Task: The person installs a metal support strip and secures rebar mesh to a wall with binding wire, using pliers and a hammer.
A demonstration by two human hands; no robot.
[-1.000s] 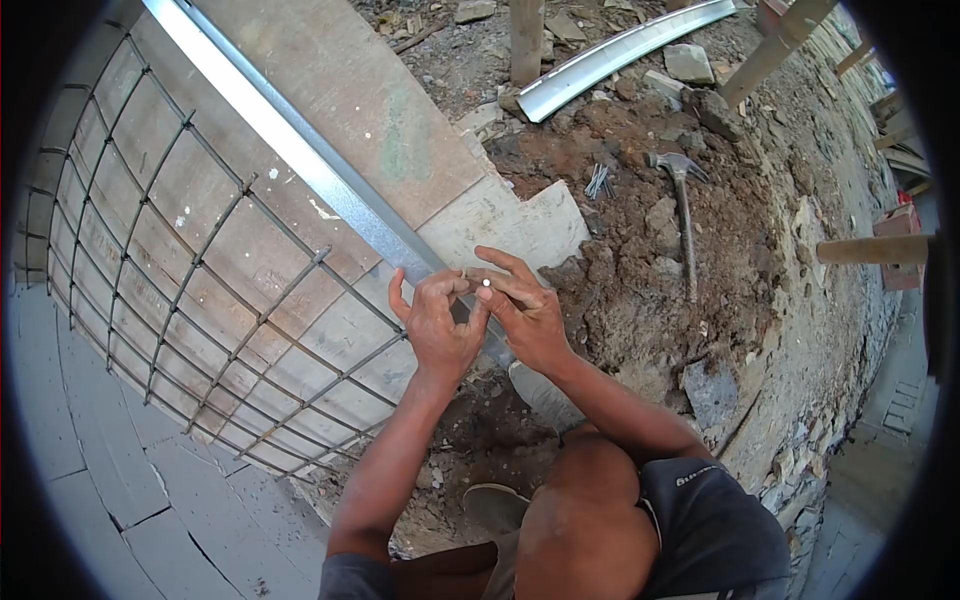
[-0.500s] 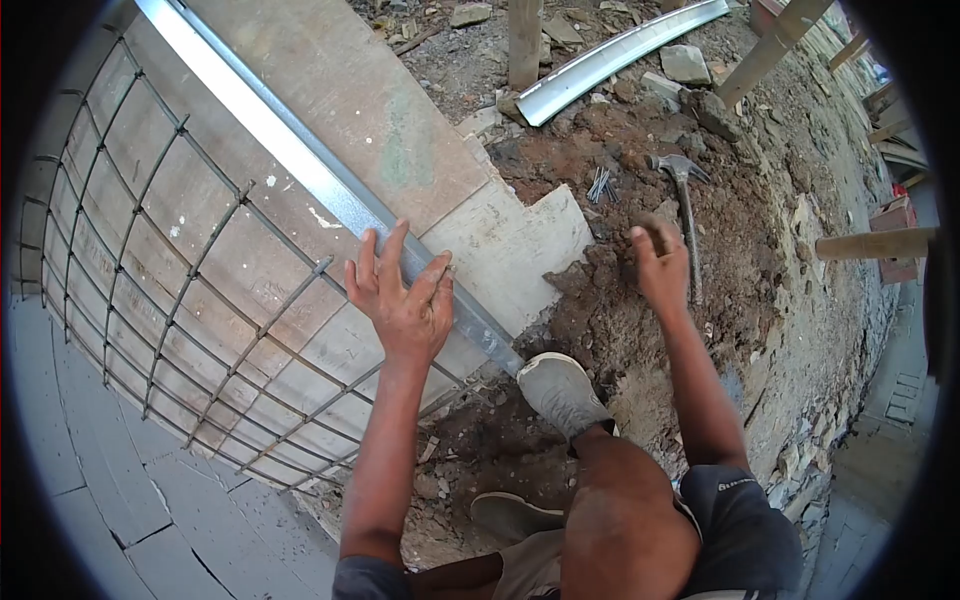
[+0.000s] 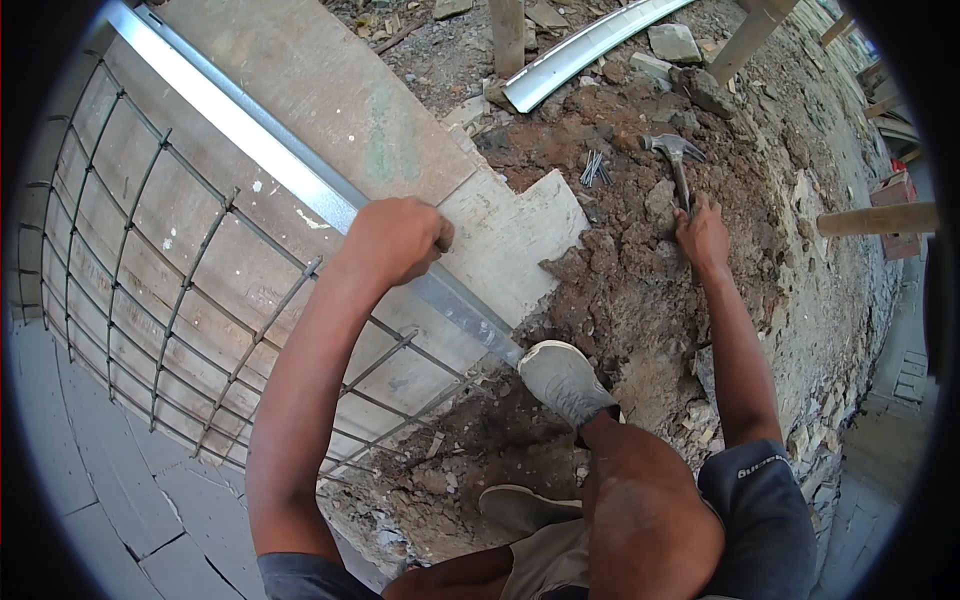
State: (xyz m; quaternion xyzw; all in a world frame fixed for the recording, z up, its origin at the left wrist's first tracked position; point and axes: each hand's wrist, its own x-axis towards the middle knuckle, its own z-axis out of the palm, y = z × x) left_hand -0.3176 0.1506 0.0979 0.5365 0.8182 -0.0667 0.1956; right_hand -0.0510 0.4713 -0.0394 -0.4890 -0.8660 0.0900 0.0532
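Note:
My left hand (image 3: 395, 242) is closed in a fist over the long shiny metal channel (image 3: 290, 170). What its curled fingers grip is hidden. Lying slantwise on the boards, the channel runs down to the toe of my shoe (image 3: 565, 380). My right hand (image 3: 704, 238) is closed round the handle of a claw hammer (image 3: 680, 165), whose head lies on the reddish soil. A small bunch of nails (image 3: 596, 169) lies on the soil left of the hammer.
Steel rebar mesh (image 3: 180, 280) stands at the left, over the plywood boards (image 3: 300, 60). A second curved metal strip (image 3: 580, 60) lies at the top. Wooden posts (image 3: 507, 35), stones (image 3: 674, 43) and a horizontal timber (image 3: 875, 219) surround the soil.
My left hand has gone from spread fingers to a fist on the channel. My right hand has moved right and taken hold of the hammer handle. The view has shifted slightly.

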